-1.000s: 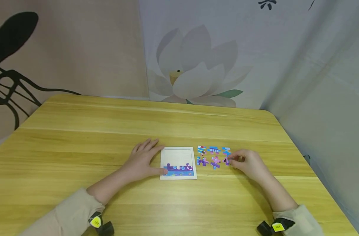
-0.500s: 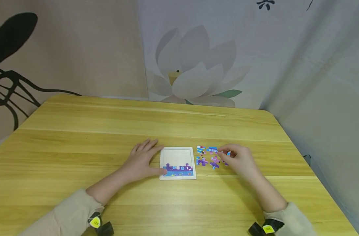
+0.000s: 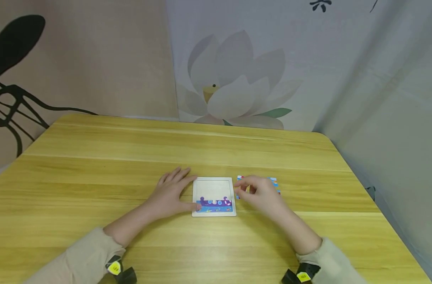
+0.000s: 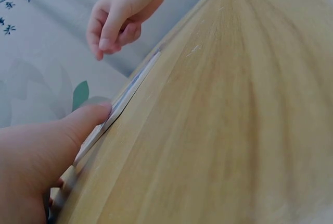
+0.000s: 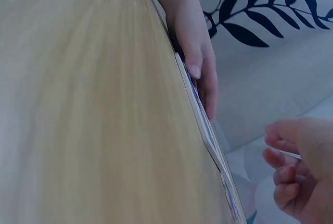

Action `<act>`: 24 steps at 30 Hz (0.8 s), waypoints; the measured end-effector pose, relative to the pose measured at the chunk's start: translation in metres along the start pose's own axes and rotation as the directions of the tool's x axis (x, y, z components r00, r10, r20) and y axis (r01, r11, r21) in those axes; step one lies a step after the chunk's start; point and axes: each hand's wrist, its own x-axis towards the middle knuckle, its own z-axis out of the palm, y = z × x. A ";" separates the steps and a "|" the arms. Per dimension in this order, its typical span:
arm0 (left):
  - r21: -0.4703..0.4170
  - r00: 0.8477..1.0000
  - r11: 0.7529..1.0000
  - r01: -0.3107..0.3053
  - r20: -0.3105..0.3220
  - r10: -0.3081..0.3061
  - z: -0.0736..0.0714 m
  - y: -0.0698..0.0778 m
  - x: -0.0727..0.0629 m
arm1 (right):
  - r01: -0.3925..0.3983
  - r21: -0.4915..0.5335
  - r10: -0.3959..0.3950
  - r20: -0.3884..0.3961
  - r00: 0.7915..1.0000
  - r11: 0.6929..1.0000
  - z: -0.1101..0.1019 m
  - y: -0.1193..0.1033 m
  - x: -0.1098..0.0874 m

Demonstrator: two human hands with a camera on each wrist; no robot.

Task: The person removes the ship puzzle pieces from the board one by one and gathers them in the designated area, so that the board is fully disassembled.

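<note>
A square white puzzle board (image 3: 212, 189) lies on the table, its lower part filled with a blue and purple picture. My left hand (image 3: 171, 195) is spread along its left side, the thumb pressing on the lower left of the picture and the forefinger at the upper left corner. Just off the board's right edge, my right hand (image 3: 260, 193) is raised with fingertips pinched together. Between them, in the right wrist view, a thin pale edge of a puzzle piece (image 5: 291, 154) shows; its face is hidden. Loose puzzle pieces (image 3: 274, 181) lie beneath this hand, mostly covered.
The wooden table (image 3: 130, 150) reaches back to a pale curtain (image 3: 237, 79) with a printed flower. Another curtain hangs along the right side. Each sleeve carries a black wrist strap with a yellow label.
My right hand has moved left from the far-right pieces, across the others, to beside the board's right edge. My left hand and the board have stayed in place.
</note>
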 end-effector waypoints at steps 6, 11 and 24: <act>0.008 1.000 1.000 0.003 0.012 -0.003 0.000 -0.001 0.001 | 0.002 -0.003 -0.002 0.081 0.997 1.000 0.013 -0.013 0.004; 0.017 0.999 1.000 -0.010 0.044 0.009 -0.002 -0.002 0.000 | 0.011 0.027 -0.015 0.173 0.985 1.000 0.022 -0.022 0.008; 0.012 0.994 1.000 -0.023 0.112 0.021 -0.006 -0.002 0.000 | 0.018 -0.003 -0.016 0.324 0.946 1.000 0.038 -0.027 0.015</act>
